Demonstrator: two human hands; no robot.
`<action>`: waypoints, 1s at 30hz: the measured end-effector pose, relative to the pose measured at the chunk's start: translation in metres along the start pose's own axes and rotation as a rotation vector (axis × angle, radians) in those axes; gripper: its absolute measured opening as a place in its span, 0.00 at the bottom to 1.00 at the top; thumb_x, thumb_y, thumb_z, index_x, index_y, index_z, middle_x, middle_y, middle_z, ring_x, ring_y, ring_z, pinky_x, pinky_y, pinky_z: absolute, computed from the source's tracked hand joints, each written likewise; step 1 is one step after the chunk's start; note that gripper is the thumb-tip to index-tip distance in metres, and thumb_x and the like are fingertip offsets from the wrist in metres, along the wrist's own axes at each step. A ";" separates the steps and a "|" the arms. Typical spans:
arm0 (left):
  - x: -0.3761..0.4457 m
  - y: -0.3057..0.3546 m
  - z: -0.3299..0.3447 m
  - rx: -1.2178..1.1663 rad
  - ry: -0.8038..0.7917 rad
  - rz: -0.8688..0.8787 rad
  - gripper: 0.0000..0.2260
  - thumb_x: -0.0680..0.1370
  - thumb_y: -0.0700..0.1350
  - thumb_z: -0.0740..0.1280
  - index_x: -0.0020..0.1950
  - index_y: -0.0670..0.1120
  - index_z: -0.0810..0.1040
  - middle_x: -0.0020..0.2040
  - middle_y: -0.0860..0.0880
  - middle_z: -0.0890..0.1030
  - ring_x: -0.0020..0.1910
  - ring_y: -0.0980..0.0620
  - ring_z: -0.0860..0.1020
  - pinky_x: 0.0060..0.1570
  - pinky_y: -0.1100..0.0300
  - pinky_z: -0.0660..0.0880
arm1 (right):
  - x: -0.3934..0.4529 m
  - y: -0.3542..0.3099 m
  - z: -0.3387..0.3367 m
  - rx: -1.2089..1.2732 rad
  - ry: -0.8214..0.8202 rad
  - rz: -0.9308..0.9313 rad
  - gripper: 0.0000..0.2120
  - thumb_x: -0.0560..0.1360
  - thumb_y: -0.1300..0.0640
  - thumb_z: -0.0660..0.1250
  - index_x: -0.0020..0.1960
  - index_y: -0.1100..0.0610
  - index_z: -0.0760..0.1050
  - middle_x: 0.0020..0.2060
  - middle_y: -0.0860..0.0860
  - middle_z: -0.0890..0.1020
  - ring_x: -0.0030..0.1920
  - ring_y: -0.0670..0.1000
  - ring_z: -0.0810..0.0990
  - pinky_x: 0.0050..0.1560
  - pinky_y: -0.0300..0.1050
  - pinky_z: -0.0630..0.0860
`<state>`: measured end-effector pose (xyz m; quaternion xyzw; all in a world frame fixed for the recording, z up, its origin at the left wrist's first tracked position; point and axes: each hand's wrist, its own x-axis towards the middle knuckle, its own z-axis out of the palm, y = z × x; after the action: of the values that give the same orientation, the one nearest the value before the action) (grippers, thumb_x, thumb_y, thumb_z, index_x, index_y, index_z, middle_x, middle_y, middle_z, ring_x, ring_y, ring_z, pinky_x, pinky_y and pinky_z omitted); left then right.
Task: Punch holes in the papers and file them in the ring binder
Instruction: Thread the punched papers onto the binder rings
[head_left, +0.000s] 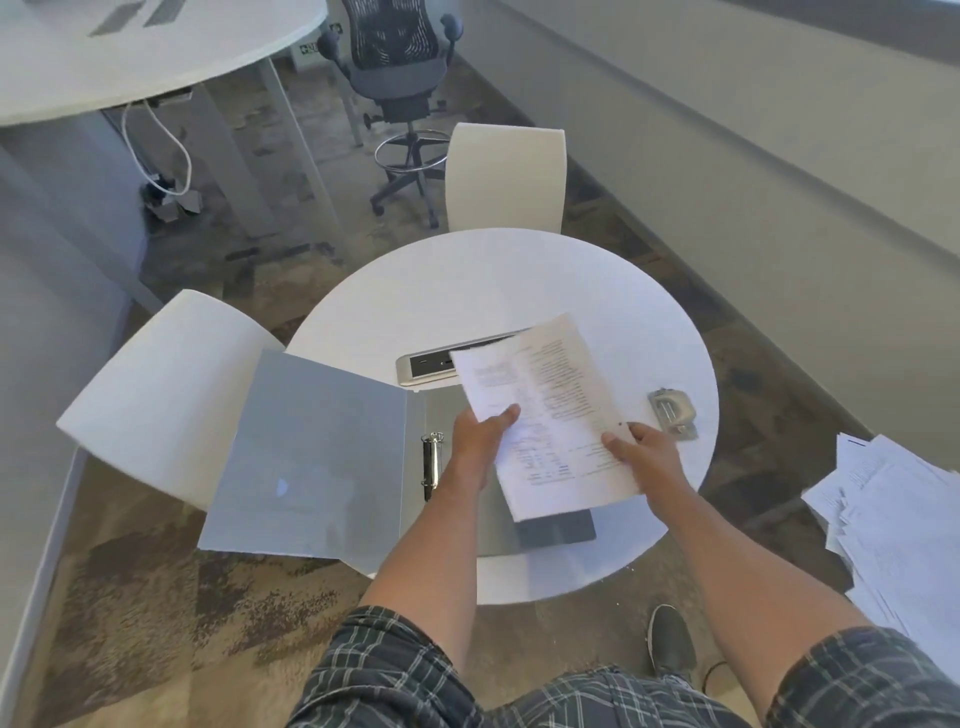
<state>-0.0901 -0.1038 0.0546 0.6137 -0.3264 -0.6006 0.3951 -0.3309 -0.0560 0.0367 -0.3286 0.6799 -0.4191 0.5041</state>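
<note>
A grey ring binder (311, 457) lies open on the round white table (519, 280), its left cover hanging over the table's edge and its metal rings (431, 465) at the spine. I hold a thin stack of printed papers (550, 415) above the binder's right half. My left hand (480, 441) grips the stack's left edge, thumb on top. My right hand (647, 449) grips its right edge. A small metal hole punch (672, 413) sits on the table just right of the papers.
A power outlet strip (431, 364) is set into the table behind the papers. A loose pile of papers (893, 519) lies at the right. Two white chairs (506, 179) (171, 395) stand at the table; an office chair (400, 67) stands farther back.
</note>
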 end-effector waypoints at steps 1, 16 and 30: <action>-0.001 0.002 -0.006 -0.027 0.005 0.004 0.17 0.72 0.42 0.77 0.60 0.44 0.82 0.56 0.46 0.86 0.54 0.44 0.85 0.58 0.47 0.80 | 0.001 0.001 0.007 -0.056 -0.044 0.014 0.09 0.76 0.58 0.74 0.54 0.61 0.83 0.46 0.55 0.88 0.41 0.53 0.86 0.39 0.48 0.84; -0.021 0.049 -0.022 0.497 0.128 0.102 0.16 0.67 0.42 0.69 0.54 0.48 0.79 0.50 0.47 0.84 0.49 0.45 0.83 0.42 0.56 0.79 | -0.014 -0.038 0.098 -0.112 -0.566 -0.075 0.18 0.78 0.43 0.71 0.65 0.48 0.80 0.56 0.48 0.87 0.52 0.51 0.87 0.58 0.54 0.79; -0.016 0.026 -0.018 0.305 0.031 0.069 0.10 0.78 0.52 0.71 0.52 0.47 0.82 0.47 0.46 0.86 0.40 0.49 0.84 0.48 0.49 0.83 | -0.010 -0.037 0.100 0.113 -0.416 0.020 0.18 0.68 0.69 0.68 0.55 0.57 0.83 0.48 0.56 0.88 0.48 0.63 0.86 0.48 0.55 0.83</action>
<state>-0.0714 -0.1002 0.0845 0.6643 -0.4285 -0.5206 0.3226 -0.2315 -0.0872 0.0598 -0.3723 0.5398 -0.3750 0.6553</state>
